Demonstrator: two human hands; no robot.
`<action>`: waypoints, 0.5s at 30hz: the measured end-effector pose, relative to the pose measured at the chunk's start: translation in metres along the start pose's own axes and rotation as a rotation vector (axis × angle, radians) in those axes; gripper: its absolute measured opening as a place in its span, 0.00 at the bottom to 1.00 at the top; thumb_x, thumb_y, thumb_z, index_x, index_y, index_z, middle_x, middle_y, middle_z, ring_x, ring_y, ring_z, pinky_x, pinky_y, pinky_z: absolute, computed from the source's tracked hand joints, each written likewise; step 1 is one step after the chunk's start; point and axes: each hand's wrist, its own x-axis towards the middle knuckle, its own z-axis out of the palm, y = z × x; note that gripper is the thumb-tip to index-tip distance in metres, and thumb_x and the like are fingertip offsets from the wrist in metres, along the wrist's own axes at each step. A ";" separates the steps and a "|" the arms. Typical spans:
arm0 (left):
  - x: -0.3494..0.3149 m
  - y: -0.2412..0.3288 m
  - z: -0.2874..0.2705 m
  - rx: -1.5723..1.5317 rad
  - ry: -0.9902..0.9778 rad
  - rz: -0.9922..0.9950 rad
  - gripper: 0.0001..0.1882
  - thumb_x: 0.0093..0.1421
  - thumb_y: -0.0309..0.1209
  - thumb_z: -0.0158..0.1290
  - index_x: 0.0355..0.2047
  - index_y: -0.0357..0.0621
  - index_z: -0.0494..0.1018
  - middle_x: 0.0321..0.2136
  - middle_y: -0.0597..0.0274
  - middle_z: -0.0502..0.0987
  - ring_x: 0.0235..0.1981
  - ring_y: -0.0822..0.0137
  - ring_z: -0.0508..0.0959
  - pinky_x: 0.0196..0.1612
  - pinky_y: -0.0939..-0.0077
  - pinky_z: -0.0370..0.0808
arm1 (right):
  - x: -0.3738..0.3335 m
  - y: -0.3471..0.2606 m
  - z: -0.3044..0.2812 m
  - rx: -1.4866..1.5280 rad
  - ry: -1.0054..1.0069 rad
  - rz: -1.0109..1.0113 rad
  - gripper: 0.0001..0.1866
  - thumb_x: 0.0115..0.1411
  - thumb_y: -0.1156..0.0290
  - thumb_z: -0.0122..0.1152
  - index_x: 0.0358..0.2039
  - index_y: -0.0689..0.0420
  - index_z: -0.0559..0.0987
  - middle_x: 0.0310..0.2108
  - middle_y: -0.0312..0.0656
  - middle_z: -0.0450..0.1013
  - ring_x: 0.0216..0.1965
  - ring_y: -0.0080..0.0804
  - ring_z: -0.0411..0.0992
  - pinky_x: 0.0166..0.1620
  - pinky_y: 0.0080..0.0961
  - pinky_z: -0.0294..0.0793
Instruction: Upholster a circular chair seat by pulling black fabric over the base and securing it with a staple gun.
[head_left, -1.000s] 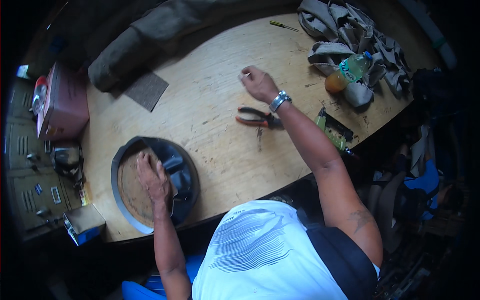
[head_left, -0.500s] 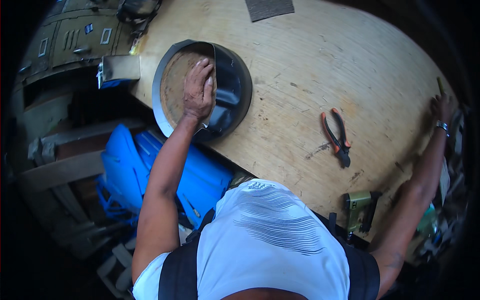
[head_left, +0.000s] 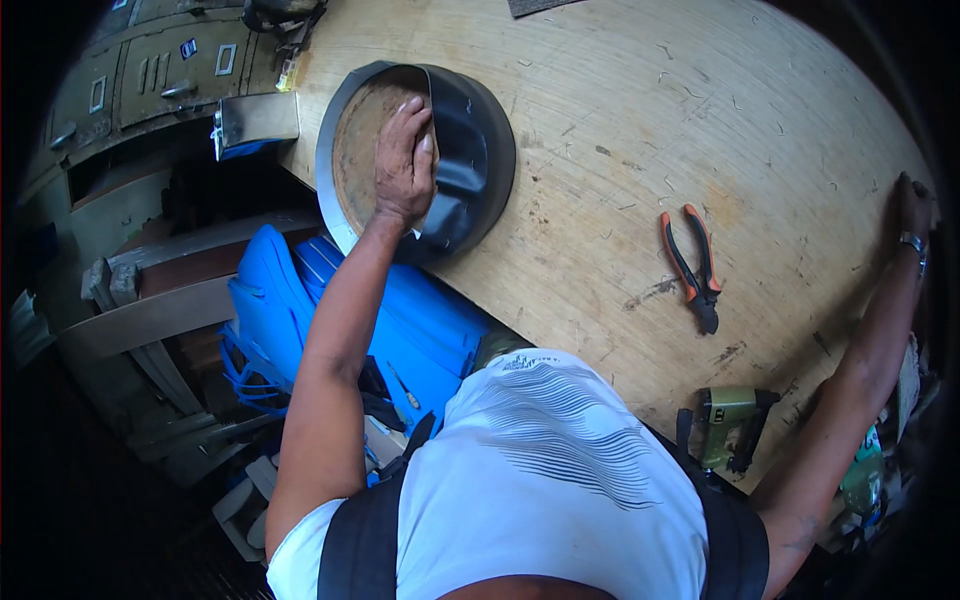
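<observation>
A round piece with a black, shiny outer cover and a brown board face inside its raised rim stands at the left of the wooden table. My left hand lies on the brown face with its fingers stretched out, beside the edge of the black cover. My right hand, a metal band at its wrist, reaches to the table's far right edge. Its fingers are dark and partly lost at the picture's rim. Side cutters with orange and black handles lie between my arms. Near my right arm rests a green staple gun.
Loose staples and scraps dot the wooden table. A grey sheet lies at its far edge. Left of the table are blue plastic things, metal drawers and wooden boards. Clutter stands beyond my right arm.
The view has shifted slightly. My right hand has moved nearer along the right edge, and the thin yellowish stick seen at it before no longer shows. My left hand stays on the round piece.
</observation>
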 end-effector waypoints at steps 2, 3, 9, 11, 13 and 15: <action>-0.002 -0.003 0.000 -0.009 0.019 0.020 0.19 0.65 0.29 0.48 0.56 0.40 0.73 0.61 0.49 0.71 0.64 0.48 0.68 0.68 0.56 0.61 | -0.039 -0.039 -0.021 0.074 0.136 -0.163 0.32 0.65 0.47 0.58 0.62 0.55 0.73 0.46 0.48 0.80 0.46 0.35 0.78 0.54 0.34 0.74; -0.002 -0.005 0.001 -0.012 0.019 0.028 0.19 0.65 0.29 0.48 0.56 0.40 0.73 0.61 0.49 0.71 0.64 0.49 0.68 0.68 0.56 0.61 | -0.067 -0.066 -0.033 0.129 0.165 -0.173 0.33 0.66 0.50 0.57 0.66 0.55 0.69 0.50 0.50 0.79 0.52 0.38 0.77 0.56 0.36 0.73; -0.005 -0.009 0.000 -0.014 0.069 0.017 0.21 0.64 0.32 0.50 0.56 0.37 0.72 0.60 0.46 0.71 0.65 0.47 0.68 0.69 0.54 0.61 | -0.349 -0.288 -0.097 0.861 -0.318 -0.594 0.28 0.73 0.69 0.48 0.72 0.55 0.60 0.37 0.35 0.74 0.30 0.19 0.66 0.35 0.19 0.71; -0.003 -0.007 -0.007 0.067 0.044 0.028 0.22 0.64 0.37 0.52 0.55 0.38 0.73 0.61 0.47 0.71 0.65 0.49 0.68 0.69 0.56 0.62 | -0.436 -0.355 -0.102 0.965 -0.566 -0.404 0.22 0.74 0.64 0.49 0.64 0.57 0.71 0.33 0.30 0.68 0.31 0.20 0.63 0.35 0.19 0.67; 0.003 -0.012 -0.018 0.008 -0.006 0.047 0.23 0.64 0.40 0.54 0.55 0.38 0.74 0.58 0.47 0.74 0.63 0.50 0.71 0.67 0.59 0.65 | -0.497 -0.400 -0.100 0.938 -0.649 -0.360 0.16 0.74 0.64 0.49 0.57 0.57 0.75 0.29 0.29 0.65 0.30 0.17 0.62 0.33 0.18 0.64; 0.015 -0.037 -0.042 -0.251 0.009 -0.152 0.25 0.64 0.43 0.54 0.55 0.39 0.74 0.57 0.47 0.75 0.62 0.51 0.73 0.65 0.60 0.67 | -0.538 -0.423 -0.096 1.068 -0.730 -0.311 0.15 0.73 0.63 0.52 0.53 0.58 0.77 0.29 0.31 0.70 0.30 0.16 0.66 0.35 0.18 0.68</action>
